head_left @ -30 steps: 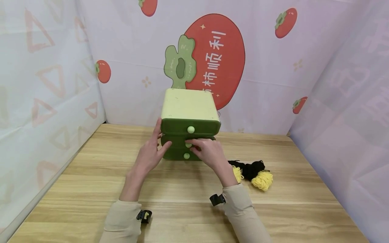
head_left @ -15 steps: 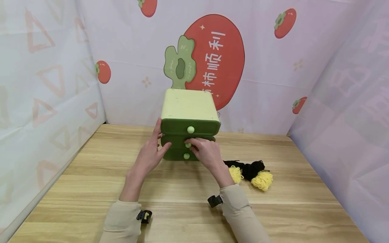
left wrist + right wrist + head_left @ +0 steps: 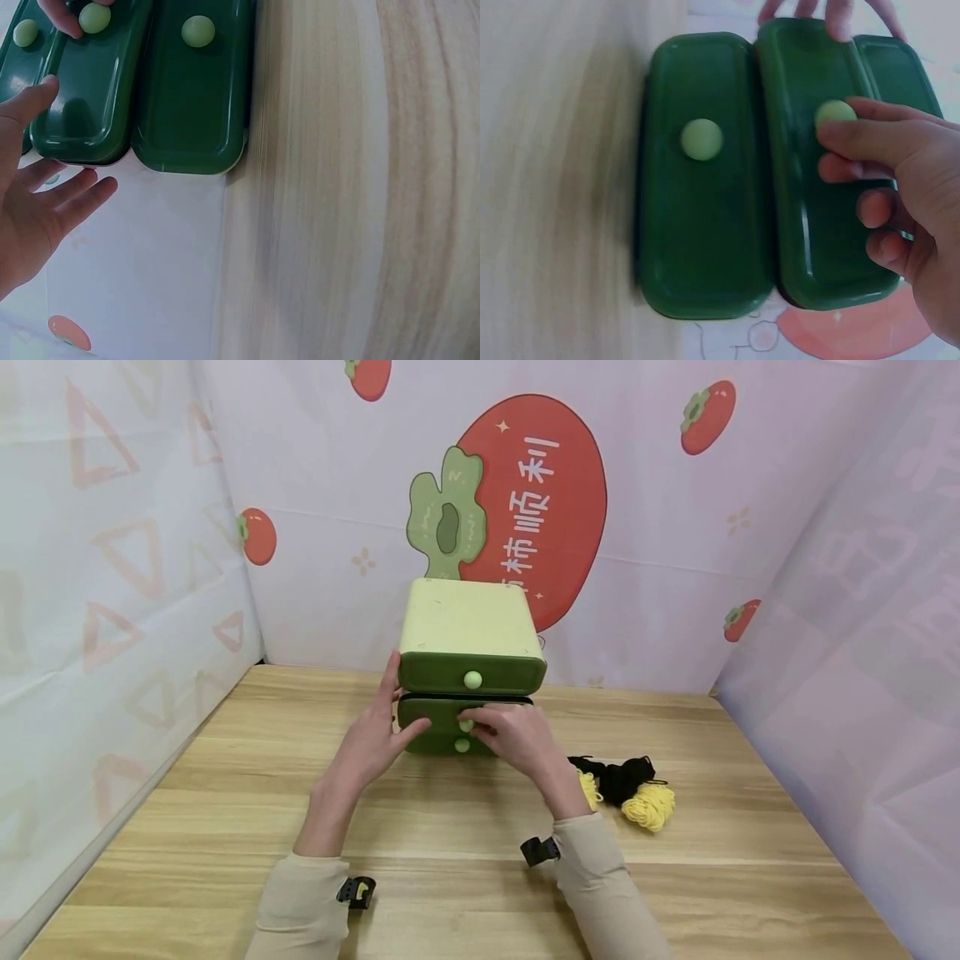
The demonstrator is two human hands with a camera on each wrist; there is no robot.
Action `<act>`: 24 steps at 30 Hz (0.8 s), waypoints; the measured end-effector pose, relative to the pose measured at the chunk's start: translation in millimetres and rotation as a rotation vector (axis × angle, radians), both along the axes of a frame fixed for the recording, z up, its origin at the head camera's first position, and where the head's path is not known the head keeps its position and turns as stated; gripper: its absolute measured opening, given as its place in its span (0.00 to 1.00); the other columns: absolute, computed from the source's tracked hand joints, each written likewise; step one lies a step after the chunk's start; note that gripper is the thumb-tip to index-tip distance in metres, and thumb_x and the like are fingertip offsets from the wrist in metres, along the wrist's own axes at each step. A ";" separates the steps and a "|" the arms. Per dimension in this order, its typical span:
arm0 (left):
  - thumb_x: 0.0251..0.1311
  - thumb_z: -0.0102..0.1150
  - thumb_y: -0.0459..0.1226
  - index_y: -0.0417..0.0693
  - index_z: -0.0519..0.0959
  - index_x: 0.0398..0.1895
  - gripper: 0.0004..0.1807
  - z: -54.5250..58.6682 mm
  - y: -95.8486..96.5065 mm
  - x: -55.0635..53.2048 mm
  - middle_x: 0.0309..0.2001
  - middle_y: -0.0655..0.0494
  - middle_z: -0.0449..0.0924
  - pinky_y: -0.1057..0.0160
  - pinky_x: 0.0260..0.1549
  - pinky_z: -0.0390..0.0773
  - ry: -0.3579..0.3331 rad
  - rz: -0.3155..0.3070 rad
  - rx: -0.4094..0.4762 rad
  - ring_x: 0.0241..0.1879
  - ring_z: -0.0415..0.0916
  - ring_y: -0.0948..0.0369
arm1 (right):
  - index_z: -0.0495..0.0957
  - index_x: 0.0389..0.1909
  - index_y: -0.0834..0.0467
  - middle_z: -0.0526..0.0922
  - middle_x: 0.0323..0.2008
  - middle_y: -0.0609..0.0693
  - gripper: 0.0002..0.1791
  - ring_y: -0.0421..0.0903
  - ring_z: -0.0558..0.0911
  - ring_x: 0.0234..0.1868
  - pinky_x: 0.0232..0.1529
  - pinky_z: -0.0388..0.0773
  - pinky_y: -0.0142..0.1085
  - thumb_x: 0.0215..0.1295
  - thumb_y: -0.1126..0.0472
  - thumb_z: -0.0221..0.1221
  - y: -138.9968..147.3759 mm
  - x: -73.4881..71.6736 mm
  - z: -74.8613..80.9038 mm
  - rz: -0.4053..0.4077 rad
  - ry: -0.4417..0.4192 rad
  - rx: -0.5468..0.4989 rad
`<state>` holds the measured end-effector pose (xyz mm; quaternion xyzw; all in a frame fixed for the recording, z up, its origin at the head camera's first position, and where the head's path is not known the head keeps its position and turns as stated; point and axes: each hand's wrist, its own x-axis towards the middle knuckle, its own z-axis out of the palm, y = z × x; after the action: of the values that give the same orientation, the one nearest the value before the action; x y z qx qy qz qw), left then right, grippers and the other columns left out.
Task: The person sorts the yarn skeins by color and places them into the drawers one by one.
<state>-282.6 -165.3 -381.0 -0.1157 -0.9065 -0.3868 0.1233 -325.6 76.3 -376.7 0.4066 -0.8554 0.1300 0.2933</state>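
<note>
No brand on the mini drawer cabinet (image 3: 472, 618) that I can make out from here. The only readable writing is on the backdrop (image 3: 315, 460): 柿顺利 in white (image 3: 531, 493), running sideways up the big persimmon print (image 3: 573, 518), with another character at the low end mostly hidden behind the cabinet's cream top.

The cabinet's on the worktop (image 3: 450, 902), toward the back, three green drawer fronts stacked. My right wrist feed has the right hand (image 3: 517, 739) pinching the middle drawer's pale round knob (image 3: 836, 111) between thumb and fingers. That middle drawer (image 3: 431, 710) sticks out a bit past the bottom one, with a dark gap above it. The left hand (image 3: 367, 739) is spread, fingers (image 3: 86, 202) straight along the cabinet's left side, thumb in front of the middle drawer.

Stuff in the way: the right hand blocks my head view of the right end of the lower fronts, and that wrist partly covers a yellow yarn bundle (image 3: 589, 789). Black yarn (image 3: 626, 781) and a second yellow skein (image 3: 648, 807) lie just beyond.
</note>
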 end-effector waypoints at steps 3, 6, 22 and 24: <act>0.65 0.62 0.50 0.77 0.22 0.77 0.59 1.1 -0.2 0.2 0.71 0.37 0.64 0.40 0.51 0.77 -0.005 0.002 -0.009 0.63 0.73 0.41 | 0.89 0.40 0.43 0.88 0.32 0.36 0.11 0.35 0.85 0.31 0.26 0.78 0.32 0.57 0.59 0.72 1.3 1.8 4.1 0.011 -0.032 0.026; 0.64 0.64 0.50 0.77 0.22 0.77 0.60 1.4 -0.7 -0.2 0.72 0.38 0.63 0.38 0.53 0.76 -0.008 -0.002 -0.010 0.66 0.70 0.41 | 0.89 0.39 0.43 0.88 0.33 0.35 0.11 0.35 0.84 0.30 0.24 0.75 0.30 0.56 0.59 0.73 1.5 4.7 8.3 0.023 -0.061 0.052; 0.57 0.71 0.48 0.75 0.20 0.76 0.68 1.2 -1.9 -0.9 0.73 0.41 0.63 0.38 0.59 0.72 -0.027 -0.038 0.005 0.70 0.65 0.45 | 0.89 0.38 0.44 0.89 0.31 0.37 0.12 0.35 0.82 0.26 0.28 0.77 0.31 0.52 0.60 0.75 0.4 19.2 24.4 0.082 -0.100 0.182; 0.56 0.72 0.47 0.75 0.20 0.76 0.69 1.2 -2.2 -0.7 0.72 0.40 0.64 0.38 0.60 0.71 -0.029 -0.042 0.006 0.71 0.65 0.45 | 0.89 0.38 0.44 0.88 0.31 0.37 0.12 0.35 0.82 0.26 0.28 0.76 0.31 0.52 0.60 0.75 0.9 20.6 26.0 0.083 -0.118 0.192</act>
<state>-283.3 -167.5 -379.8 -0.1287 -0.9043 -0.3938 0.1024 -305.0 77.1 -350.7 0.4597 -0.8621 0.0831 0.1963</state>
